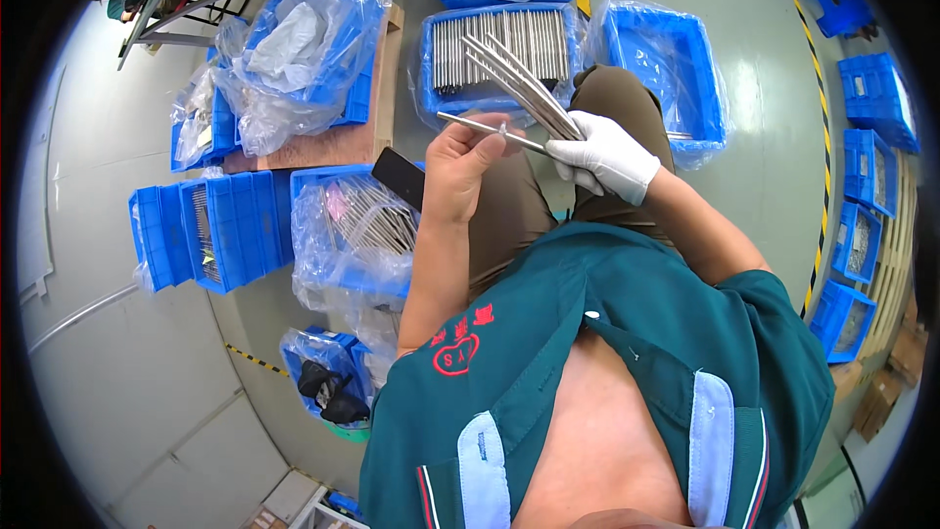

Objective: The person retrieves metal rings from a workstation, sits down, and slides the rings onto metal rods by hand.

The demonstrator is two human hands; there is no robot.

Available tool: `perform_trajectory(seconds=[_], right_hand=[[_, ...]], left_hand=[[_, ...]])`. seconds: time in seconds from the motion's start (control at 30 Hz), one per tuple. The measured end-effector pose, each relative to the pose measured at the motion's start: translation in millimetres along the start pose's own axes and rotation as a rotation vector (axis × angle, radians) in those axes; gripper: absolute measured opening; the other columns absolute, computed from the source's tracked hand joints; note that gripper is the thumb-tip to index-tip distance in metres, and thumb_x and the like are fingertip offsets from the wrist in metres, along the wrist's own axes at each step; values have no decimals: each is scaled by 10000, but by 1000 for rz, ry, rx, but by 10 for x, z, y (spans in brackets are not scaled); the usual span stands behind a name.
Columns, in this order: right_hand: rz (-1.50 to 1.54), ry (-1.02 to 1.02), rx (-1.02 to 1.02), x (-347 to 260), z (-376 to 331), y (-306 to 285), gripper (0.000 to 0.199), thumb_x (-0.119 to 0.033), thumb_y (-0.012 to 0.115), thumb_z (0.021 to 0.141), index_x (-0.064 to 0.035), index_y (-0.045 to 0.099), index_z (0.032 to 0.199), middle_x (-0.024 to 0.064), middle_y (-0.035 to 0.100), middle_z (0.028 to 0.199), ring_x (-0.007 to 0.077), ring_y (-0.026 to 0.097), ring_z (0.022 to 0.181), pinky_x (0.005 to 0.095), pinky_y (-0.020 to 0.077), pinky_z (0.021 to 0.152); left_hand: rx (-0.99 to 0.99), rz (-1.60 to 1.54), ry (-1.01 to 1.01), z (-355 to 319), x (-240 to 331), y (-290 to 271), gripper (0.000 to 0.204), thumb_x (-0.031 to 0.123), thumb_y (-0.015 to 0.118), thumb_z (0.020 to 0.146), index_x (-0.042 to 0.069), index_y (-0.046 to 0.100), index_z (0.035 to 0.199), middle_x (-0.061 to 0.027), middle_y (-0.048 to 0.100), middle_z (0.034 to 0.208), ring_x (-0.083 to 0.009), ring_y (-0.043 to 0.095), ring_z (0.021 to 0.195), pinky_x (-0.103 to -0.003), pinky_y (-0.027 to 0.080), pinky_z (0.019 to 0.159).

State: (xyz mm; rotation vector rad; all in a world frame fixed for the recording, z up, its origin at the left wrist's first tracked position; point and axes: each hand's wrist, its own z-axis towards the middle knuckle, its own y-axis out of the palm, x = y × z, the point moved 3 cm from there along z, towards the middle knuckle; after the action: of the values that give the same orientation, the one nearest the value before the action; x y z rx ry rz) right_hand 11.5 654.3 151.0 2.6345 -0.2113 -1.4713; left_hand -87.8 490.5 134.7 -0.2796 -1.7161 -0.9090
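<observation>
Pinching one thin metal rod (pixel 527 143) between the thumb and fingers of your bare left hand (pixel 459 165), you hold it out over your lap, its free tip pointing to 10 o'clock, with 12 straight ahead of you. Your gloved right hand (pixel 609 157) is wrapped round a bundle (pixel 531 93) of similar rods that fans out towards 11 o'clock, above the near part of the front crate (pixel 428 51). The single rod's other end meets the glove; whether the glove also grips it, you cannot tell from here.

The step in hand looks like dealing with one rod at a time beside the bundle. The next move seems to call for a firm right fist, so nothing slips from the fan, and a light left pinch that can turn or slide that one rod.

Clockwise from your hands: the front crate at 12 bears a dense row of rods, a lined blue crate (pixel 713 88) sits at 2, and loose rods (pixel 377 220) lie in plastic at 8.

As for writing, red embroidered characters and a lettered heart emblem (pixel 456 355) mark your teal shirt (pixel 676 323), near 7 o'clock. On the crates you can make out no legible label.
</observation>
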Motion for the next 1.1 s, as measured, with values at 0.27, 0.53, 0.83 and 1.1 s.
perform_trajectory(seconds=[0.27,0.53,0.83,1.1], right_hand=[[5,53,-27,36,-125,-35,194,-251,561,870,-72,486,857,6,491,580,57,392,389,224,302,353],[-80,16,-50,61,-161,-1,277,-347,572,878,-76,514,863,-16,480,578,41,374,428,204,308,401],[-257,-78,38,-7,-176,-21,278,-317,583,869,-48,538,818,0,503,583,73,448,487,246,370,461],[-320,-63,99,-125,-222,4,248,-263,584,869,-18,550,856,34,524,609,111,502,533,276,423,523]], left_hand=[[228,2,203,54,459,-512,343,235,626,860,-36,583,1066,-154,658,932,-209,636,806,-314,508,767],[161,-124,17,150,304,-293,322,266,625,861,10,597,1055,-116,661,910,-187,637,794,-297,511,734],[83,-154,-22,181,334,-243,266,244,617,869,25,595,1017,-117,662,910,-183,637,792,-291,511,718],[-2,-149,-104,141,233,-206,248,169,615,865,-4,586,1039,-145,659,926,-195,648,787,-300,521,718]])
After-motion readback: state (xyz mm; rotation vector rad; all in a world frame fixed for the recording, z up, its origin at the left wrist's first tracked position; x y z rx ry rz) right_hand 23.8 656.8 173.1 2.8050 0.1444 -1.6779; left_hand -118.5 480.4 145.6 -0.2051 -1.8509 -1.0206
